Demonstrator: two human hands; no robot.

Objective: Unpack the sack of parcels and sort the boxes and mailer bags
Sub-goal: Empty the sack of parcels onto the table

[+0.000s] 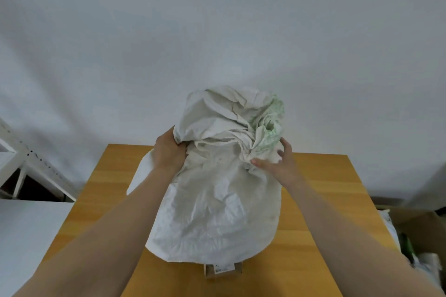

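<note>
A bulging white woven sack (214, 210) stands upright on the wooden table (321, 202), its crumpled top bunched together with green print on the right side. My left hand (169, 149) grips a fold of the sack's top at its left. My right hand (277, 164) holds the gathered cloth at the right, thumb and fingers curled round the bunch. A small brown cardboard box (223, 270) with a white label pokes out from under the sack's near edge. Whatever is inside the sack is hidden.
A white surface (26, 236) adjoins the table on the left, with a white metal shelf frame (26, 159) behind it. At the right, beside the table, stands a brown cardboard carton (415, 222) with white and green items. A plain white wall rises behind.
</note>
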